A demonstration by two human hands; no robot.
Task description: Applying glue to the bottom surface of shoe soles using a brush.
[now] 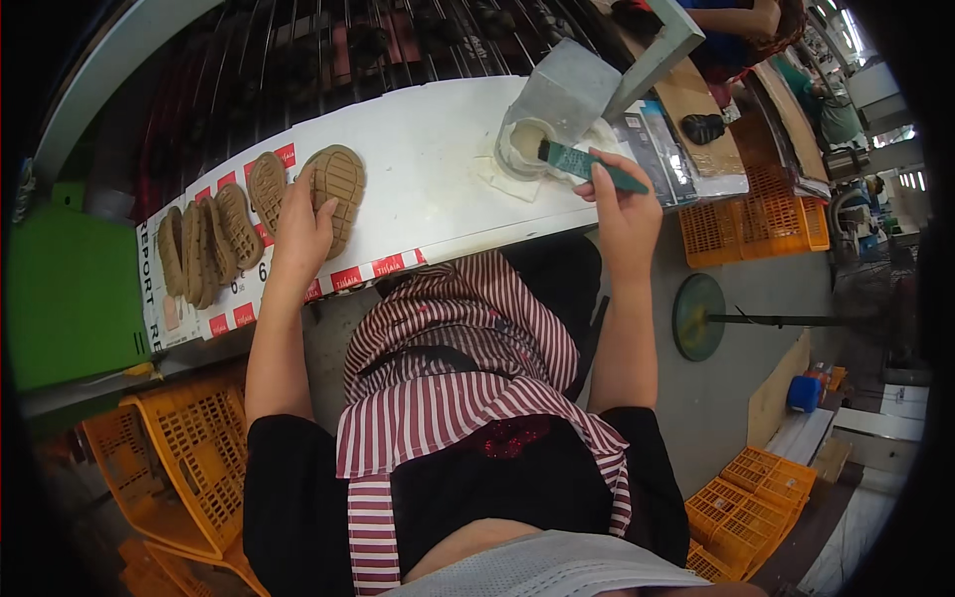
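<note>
My left hand (303, 227) is closed at the left part of the white work surface, with its thumb on a tan shoe sole (343, 179) that has a grooved tread. Just left of it stands another tan sole (266, 184), partly behind my fingers. Several more soles (204, 249) lean in a row farther left. My right hand (625, 204) pinches a green-handled brush (587, 164). The brush's dark bristle end is at the mouth of a whitish, crusted pot (522, 144), which may hold glue; its contents are hard to see.
A grey metal box (572, 90) stands behind the pot. Dark metal rods (378, 50) run beyond the white surface (428, 149). Orange crates (194, 458) are at lower left, with others (761, 214) at right. A round green base (699, 316) stands on the floor. Another person's arm (736, 20) shows at upper right.
</note>
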